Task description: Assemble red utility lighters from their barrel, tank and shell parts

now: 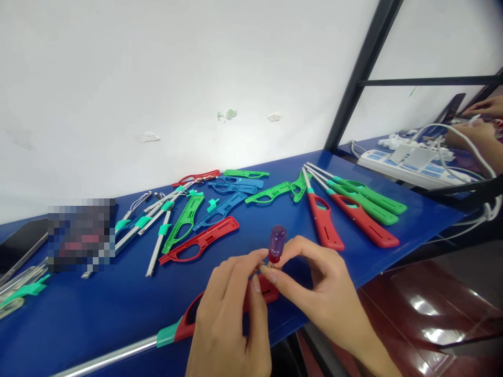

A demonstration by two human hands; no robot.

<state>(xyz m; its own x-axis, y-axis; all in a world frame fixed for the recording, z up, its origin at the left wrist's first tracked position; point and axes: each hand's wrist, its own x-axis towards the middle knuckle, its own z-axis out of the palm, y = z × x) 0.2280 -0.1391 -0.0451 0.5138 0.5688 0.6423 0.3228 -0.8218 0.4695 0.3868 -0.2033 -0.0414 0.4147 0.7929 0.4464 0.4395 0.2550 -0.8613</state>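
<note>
the left hand (230, 309) wraps over a red lighter (168, 334), thumb and fingers closed about its handle, while the lighter's metal rod runs out toward eight o'clock. the right hand (322, 283) pinches a screwdriver (277, 238) low down, thumb and forefinger together near its red collar; the purple handle stands nearly upright above the lighter's grip, and i cannot tell whether the tip, hidden by fingers, sits in a screw. taking the screwdriver as centre, a red casing half (220, 233) lies at nine o'clock on the blue table (118, 303), with a green casing half (184, 225) just beyond it and blue casing halves toward ten and eleven. metal rods with teal collars (159, 243) spread farther out near nine, short of a pixelated patch (80, 235) whose contents cannot be read. two red and two green assembled lighters (365, 220) fan out between two and three o'clock. farther off, at two, a white power strip (416, 165) carries blue printed panels too small to read, near another person's hands (473, 131).
</note>
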